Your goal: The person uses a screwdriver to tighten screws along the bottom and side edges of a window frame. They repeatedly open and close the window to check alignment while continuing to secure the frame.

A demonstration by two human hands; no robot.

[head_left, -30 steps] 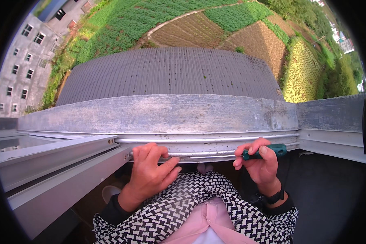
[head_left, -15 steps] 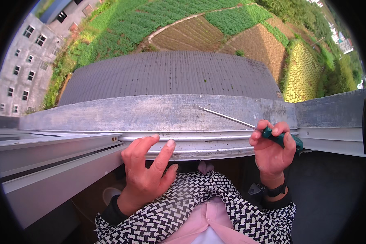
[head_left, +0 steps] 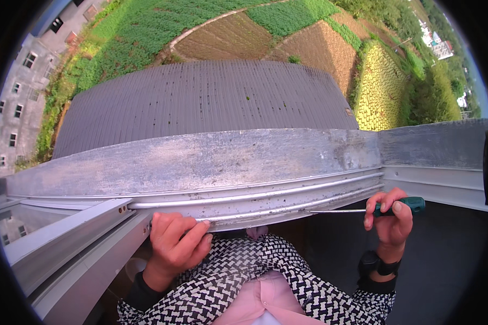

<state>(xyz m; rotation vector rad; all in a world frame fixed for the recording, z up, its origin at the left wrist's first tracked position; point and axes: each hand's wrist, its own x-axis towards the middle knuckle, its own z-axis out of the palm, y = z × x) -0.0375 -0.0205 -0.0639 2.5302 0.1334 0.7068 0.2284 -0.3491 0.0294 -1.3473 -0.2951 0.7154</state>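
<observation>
My right hand (head_left: 391, 216) is closed round the green handle of a screwdriver (head_left: 416, 205), fingertips toward its front end. Its thin metal shaft points left, and the tip lies at the inner rail of the white window track (head_left: 255, 207); whether it touches cannot be told. Farther left, my left hand (head_left: 176, 244) has its fingers bent over the inner edge of the same track, beside the end of a sliding window sash (head_left: 70, 227). Dark specks of dirt sit along the track's grooves.
Outside the track runs a weathered grey sill (head_left: 211, 157), with a drop beyond it to a corrugated roof (head_left: 211, 97) and fields. A side frame (head_left: 439, 181) bounds the opening at the right. A concrete building (head_left: 21, 103) stands at far left.
The screwdriver has come nearer me, its tip moving from over the sill to the inner rail. My left hand's spread fingers have curled onto the track edge. The whole view has shifted.
</observation>
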